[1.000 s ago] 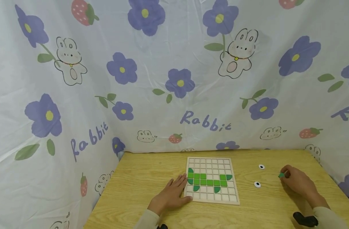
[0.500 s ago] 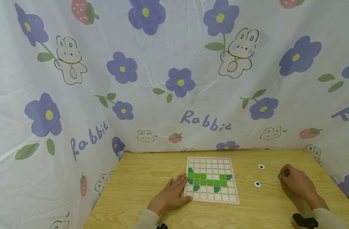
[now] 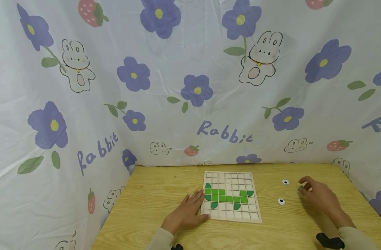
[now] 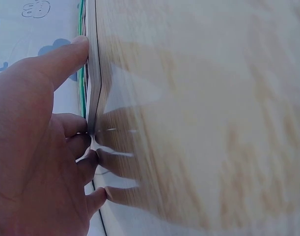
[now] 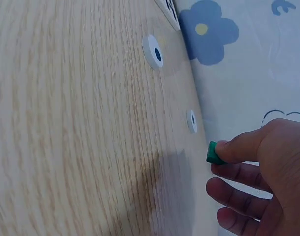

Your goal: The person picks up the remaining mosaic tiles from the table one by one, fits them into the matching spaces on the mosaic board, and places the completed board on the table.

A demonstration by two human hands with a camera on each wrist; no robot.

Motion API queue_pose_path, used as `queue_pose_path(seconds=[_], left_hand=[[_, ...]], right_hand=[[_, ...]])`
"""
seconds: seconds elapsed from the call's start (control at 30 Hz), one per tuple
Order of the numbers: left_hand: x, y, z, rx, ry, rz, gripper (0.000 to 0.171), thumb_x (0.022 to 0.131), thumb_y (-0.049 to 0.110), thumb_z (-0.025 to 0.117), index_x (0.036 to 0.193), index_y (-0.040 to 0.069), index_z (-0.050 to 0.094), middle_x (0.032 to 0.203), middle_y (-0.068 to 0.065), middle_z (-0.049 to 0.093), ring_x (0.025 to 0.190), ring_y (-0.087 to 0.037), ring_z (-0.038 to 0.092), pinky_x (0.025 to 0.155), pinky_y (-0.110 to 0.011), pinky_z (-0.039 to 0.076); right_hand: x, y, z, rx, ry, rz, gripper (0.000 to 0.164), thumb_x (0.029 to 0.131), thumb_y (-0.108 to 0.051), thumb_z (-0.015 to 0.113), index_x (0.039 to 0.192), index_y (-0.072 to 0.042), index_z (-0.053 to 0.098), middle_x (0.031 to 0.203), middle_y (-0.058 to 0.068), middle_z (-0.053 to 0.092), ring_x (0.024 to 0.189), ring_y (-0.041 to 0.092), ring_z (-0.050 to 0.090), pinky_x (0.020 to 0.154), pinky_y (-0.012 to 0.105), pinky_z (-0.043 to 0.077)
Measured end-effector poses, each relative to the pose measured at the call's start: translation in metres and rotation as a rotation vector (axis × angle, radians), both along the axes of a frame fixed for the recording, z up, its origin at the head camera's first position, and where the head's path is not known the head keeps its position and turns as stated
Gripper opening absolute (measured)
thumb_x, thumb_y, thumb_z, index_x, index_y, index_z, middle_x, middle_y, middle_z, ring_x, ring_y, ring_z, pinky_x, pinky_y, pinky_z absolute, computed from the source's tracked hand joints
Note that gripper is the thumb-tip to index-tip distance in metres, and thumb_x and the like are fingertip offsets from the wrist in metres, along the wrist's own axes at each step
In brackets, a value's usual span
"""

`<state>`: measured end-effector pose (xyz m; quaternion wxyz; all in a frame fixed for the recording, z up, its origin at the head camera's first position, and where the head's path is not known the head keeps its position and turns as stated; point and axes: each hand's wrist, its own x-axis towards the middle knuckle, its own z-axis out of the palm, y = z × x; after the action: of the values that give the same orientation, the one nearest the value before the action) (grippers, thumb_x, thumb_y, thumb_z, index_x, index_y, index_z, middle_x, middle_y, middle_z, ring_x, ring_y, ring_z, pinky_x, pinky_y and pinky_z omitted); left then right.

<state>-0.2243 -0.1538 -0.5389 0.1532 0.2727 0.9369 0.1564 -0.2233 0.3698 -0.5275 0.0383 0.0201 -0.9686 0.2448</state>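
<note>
A wooden grid board (image 3: 231, 177) lies on the table, with light green square tiles (image 3: 222, 198) and dark green quarter-round tiles (image 3: 214, 205) set in its middle rows. Flat along the board's left edge rests my left hand (image 3: 187, 211), fingers straight and thumb at the lower left corner. In the left wrist view its fingertips touch the side of the board. My right hand (image 3: 321, 198), to the right of the board, pinches a small dark green tile (image 5: 214, 154) between thumb and forefinger, held above the table. Most of that tile is hidden in the head view.
Two white round eye pieces with black pupils lie between board and right hand: a far one (image 3: 285, 182) and a near one (image 3: 281, 201). A patterned curtain (image 3: 190, 104) hangs behind the wooden table (image 3: 159, 187).
The right hand, with the green tile pinched in it, has lifted and shifted slightly to the left. My left hand and the board have stayed in place.
</note>
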Motion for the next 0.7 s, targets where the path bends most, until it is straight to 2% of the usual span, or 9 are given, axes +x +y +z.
queue_pose_path(seconds=[0.1, 0.4, 0.7], left_hand=[[0.0, 0.0, -0.001, 0.0, -0.001, -0.001, 0.091, 0.106, 0.064, 0.052, 0.173, 0.012, 0.018, 0.181, -0.003, 0.013, 0.168, -0.026, 0.014, 0.134, -0.059, 0.016], [0.0, 0.001, -0.001, 0.005, 0.004, -0.001, 0.091, 0.106, 0.065, 0.052, 0.172, 0.012, 0.019, 0.181, -0.003, 0.013, 0.168, -0.026, 0.014, 0.134, -0.059, 0.017], [0.0, 0.001, 0.0, -0.006, 0.006, -0.013, 0.091, 0.106, 0.065, 0.051, 0.172, 0.011, 0.019, 0.181, -0.004, 0.014, 0.168, -0.027, 0.015, 0.134, -0.06, 0.018]], right_hand=[[0.0, -0.007, 0.002, 0.009, 0.022, 0.014, 0.023, 0.102, -0.015, 0.069, 0.121, -0.001, 0.068, 0.099, 0.013, 0.076, 0.083, 0.028, 0.071, 0.061, 0.038, 0.052], [0.003, -0.037, 0.009, -0.017, 0.116, 0.029, 0.015, 0.1, -0.015, 0.073, 0.111, -0.006, 0.073, 0.096, 0.005, 0.078, 0.081, 0.02, 0.069, 0.064, 0.038, 0.053], [0.003, -0.067, 0.013, -0.049, 0.157, 0.076, 0.011, 0.099, -0.013, 0.075, 0.108, -0.007, 0.075, 0.095, 0.003, 0.078, 0.081, 0.019, 0.07, 0.066, 0.038, 0.056]])
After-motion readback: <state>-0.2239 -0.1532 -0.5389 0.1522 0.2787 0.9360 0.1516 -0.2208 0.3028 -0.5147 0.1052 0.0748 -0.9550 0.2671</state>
